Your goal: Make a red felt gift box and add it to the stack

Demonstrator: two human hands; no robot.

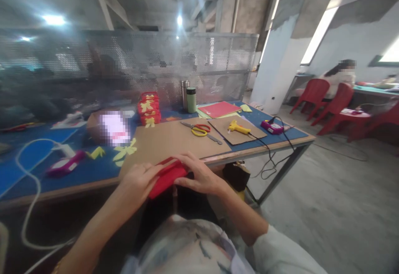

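A folded red piece of felt-like or paper-like material (166, 179) lies between my hands at the table's front edge, above my lap. My left hand (139, 182) grips its left end, fingers along the top. On the other side, my right hand (199, 175) bends over the right end, with the thumb on the near face. Scissors (201, 130) with red and yellow handles rest on a brown board (165, 141) beyond the hands. Left of the board are yellow petal-shaped pieces (125, 151).
A yellow glue gun (239, 127) lies on a second board, its cord hanging off the table. Stacked red boxes with yellow bows (149, 108) and a green flask (191, 100) stand behind. Purple devices (66, 164) and red sheets (220, 109) lie around. A person sits far right.
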